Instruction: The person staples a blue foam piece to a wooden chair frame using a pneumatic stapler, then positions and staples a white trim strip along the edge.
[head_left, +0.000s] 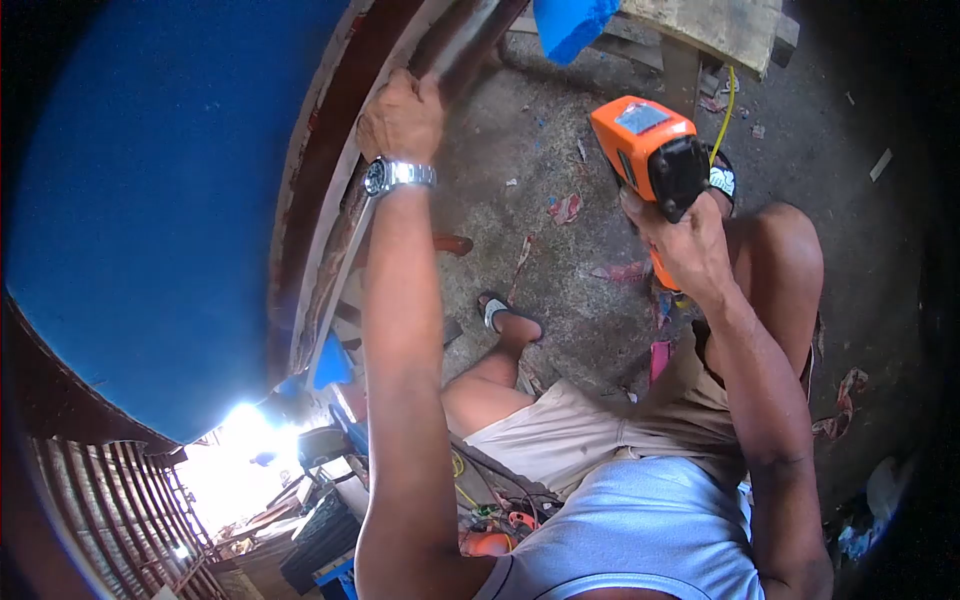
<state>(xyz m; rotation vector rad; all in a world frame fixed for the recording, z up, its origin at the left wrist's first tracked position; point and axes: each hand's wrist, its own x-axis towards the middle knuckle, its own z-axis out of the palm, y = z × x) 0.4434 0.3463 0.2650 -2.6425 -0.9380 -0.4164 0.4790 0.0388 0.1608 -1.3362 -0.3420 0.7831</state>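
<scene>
My left hand (402, 118), with a metal wristwatch above it, is closed on the edge of a shiny dark brown strip of covering (462, 45). That strip runs along the rim of a large piece with a blue surface (150, 190). What the fingertips pinch is partly hidden. My right hand (690, 245) is wrapped round the handle of an orange-and-black pistol-grip power tool (632, 140), held above my knee and apart from the blue piece. The tool's exact kind does not show clearly.
A wooden bench (705, 30) stands at the top, with a blue piece (573, 25) beside it and a yellow cord (724, 115) hanging down. Scraps lie about the concrete floor (580, 300). Assorted items and an orange object (487, 543) sit at lower left, near a bright opening.
</scene>
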